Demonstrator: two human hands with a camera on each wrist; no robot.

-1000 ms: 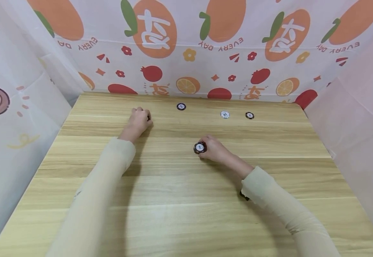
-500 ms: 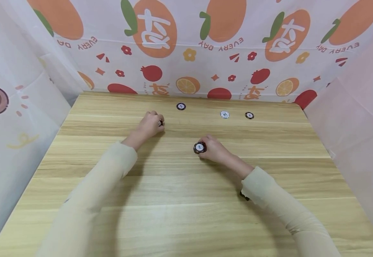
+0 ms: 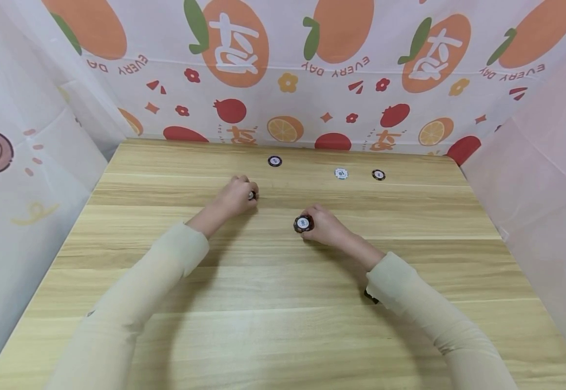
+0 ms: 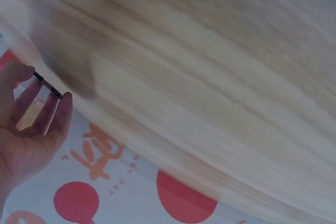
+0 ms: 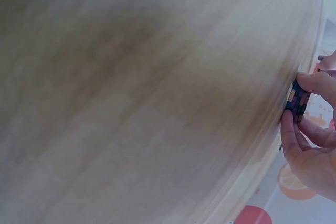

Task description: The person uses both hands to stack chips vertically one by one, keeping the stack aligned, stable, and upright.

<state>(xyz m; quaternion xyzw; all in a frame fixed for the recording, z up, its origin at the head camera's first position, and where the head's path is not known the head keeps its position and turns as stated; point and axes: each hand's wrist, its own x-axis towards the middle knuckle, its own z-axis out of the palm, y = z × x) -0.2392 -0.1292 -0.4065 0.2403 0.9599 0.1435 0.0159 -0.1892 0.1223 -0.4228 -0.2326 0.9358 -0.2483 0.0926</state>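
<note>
A person's right hand (image 3: 329, 228) is near the centre of the frame, its fingers and thumb pinching a stack of chips (image 3: 304, 223) by the rim. The stack's round, printed face turns up toward the head camera, so its axis runs upward; whether the bottom chip touches the surface (image 3: 263, 336) I can't tell. The right wrist view shows its banded side, leaning a little, between thumb and fingertips.

Up and to the left of that, the left hand (image 3: 234, 196) has its fingers pinching a dark chip (image 3: 252, 195) at the edge, apart from the stack. In the left wrist view that disc shows edge-on, a slim bar whose long line slants from upper left down to lower right.

Toward the far edge, upper middle of the frame, a purple-rimmed chip (image 3: 275, 161), a white chip (image 3: 341, 173) and a black chip (image 3: 378, 175) lie flat, face up. Right of lower centre, a dark object (image 3: 370, 296) pokes out from under the right sleeve (image 3: 392, 281), mostly hidden.
</note>
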